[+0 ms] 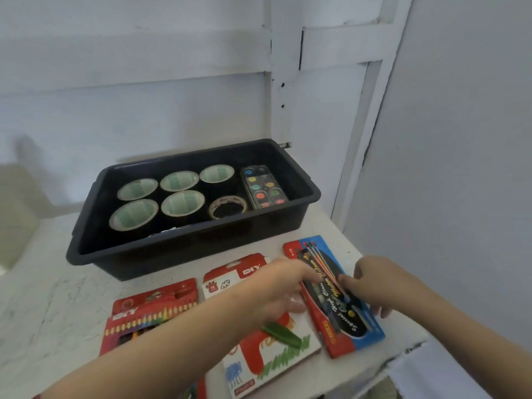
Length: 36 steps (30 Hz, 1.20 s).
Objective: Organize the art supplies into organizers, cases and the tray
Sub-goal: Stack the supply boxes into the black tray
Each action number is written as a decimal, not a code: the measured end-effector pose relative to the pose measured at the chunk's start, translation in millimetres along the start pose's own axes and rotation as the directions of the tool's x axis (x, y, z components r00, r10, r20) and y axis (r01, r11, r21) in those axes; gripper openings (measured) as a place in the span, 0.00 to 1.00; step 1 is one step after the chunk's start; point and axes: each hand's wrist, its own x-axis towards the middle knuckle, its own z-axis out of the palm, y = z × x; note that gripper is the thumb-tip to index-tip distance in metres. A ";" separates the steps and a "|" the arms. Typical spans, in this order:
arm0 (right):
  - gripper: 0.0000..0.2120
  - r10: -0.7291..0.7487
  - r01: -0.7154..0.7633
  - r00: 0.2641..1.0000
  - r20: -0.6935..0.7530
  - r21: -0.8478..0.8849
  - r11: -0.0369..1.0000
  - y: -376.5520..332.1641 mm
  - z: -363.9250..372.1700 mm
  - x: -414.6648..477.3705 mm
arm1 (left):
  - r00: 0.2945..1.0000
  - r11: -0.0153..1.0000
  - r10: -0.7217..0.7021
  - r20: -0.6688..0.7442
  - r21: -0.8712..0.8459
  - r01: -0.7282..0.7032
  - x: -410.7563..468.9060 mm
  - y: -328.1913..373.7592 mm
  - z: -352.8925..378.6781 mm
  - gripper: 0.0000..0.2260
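Observation:
A black tray [305, 180] stands at the back of the table with several tape rolls [182, 201] and a watercolour palette [263, 187] inside. In front lie a red crayon box [152, 312], a red and white DIY box [259, 349] and a red and blue pencil case [336, 309]. My left hand [283, 286] grips the left edge of the pencil case. My right hand [374, 283] holds its right side, fingers curled over the edge.
The white table [43, 298] ends close to the front right, where its edge [403, 352] is chipped. A white wall and door frame [371, 116] rise behind and to the right of the tray.

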 end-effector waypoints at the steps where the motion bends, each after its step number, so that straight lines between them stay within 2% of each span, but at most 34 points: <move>1: 0.18 0.009 -0.009 1.000 -0.001 0.027 1.000 1.8 2.1 -2.1 | 1.000 1.000 -0.018 0.002 -0.021 0.018 -2.4 -0.2 3.7 0.09; 3: 0.17 0.022 -0.021 1.000 -0.004 0.062 0.998 2.4 4.9 -5.7 | 0.999 0.998 -0.045 -0.013 -0.053 0.044 -5.7 0.9 9.7 0.08; 6: 0.19 0.000 0.006 0.998 -0.062 0.092 0.996 2.2 8.4 -8.6 | 0.998 0.998 -0.043 -0.038 -0.054 0.040 -1.4 -0.1 14.6 0.15; 9: 0.20 -0.008 0.024 0.997 -0.078 0.201 0.979 1.3 12.9 -12.0 | 0.997 0.999 -0.036 -0.061 -0.036 0.033 -1.1 -0.5 19.8 0.17; 13: 0.15 0.009 0.043 0.989 -0.149 0.337 0.940 0.9 16.6 -16.8 | 0.996 0.995 -0.068 -0.057 -0.076 0.063 -2.2 0.2 21.7 0.14; 17: 0.13 0.032 0.028 0.991 -0.127 0.444 0.896 1.1 14.9 -18.2 | 0.997 0.995 -0.060 -0.055 -0.084 0.055 -2.4 -0.1 23.6 0.21; 19: 0.13 0.050 -0.001 0.994 -0.092 0.469 0.883 1.3 14.0 -15.9 | 0.997 0.994 -0.063 -0.049 -0.096 0.058 -2.9 -0.5 24.2 0.19; 22: 0.13 0.052 -0.039 0.999 -0.011 0.535 0.844 -2.0 14.1 -14.2 | 0.996 0.992 -0.082 -0.020 -0.095 0.079 -7.7 0.1 26.2 0.10; 25: 0.13 -0.009 0.022 1.000 -0.028 0.533 0.846 -4.3 15.1 -15.8 | 0.996 0.991 -0.082 -0.022 -0.110 0.079 -10.5 0.3 27.4 0.08; 27: 0.13 -0.040 0.070 0.997 -0.069 0.524 0.849 -3.7 11.7 -20.4 | 0.998 0.990 -0.049 -0.050 -0.131 0.042 -6.3 -4.8 25.6 0.13; 30: 0.14 -0.083 0.101 0.995 -0.058 0.647 0.756 -3.3 -3.3 -33.3 | 0.991 0.988 0.050 -0.121 -0.142 -0.067 0.8 -10.5 18.4 0.21; 34: 0.15 -0.163 0.187 0.981 -0.102 0.704 0.686 -15.8 -33.3 -45.7 | 0.969 0.947 0.233 -0.084 -0.206 -0.246 -17.0 8.4 3.4 0.15; 36: 0.15 -0.175 0.245 0.969 -0.172 0.733 0.634 -29.6 -49.9 -40.5 | 0.932 0.910 0.344 -0.115 -0.206 -0.361 -24.3 28.1 -7.4 0.13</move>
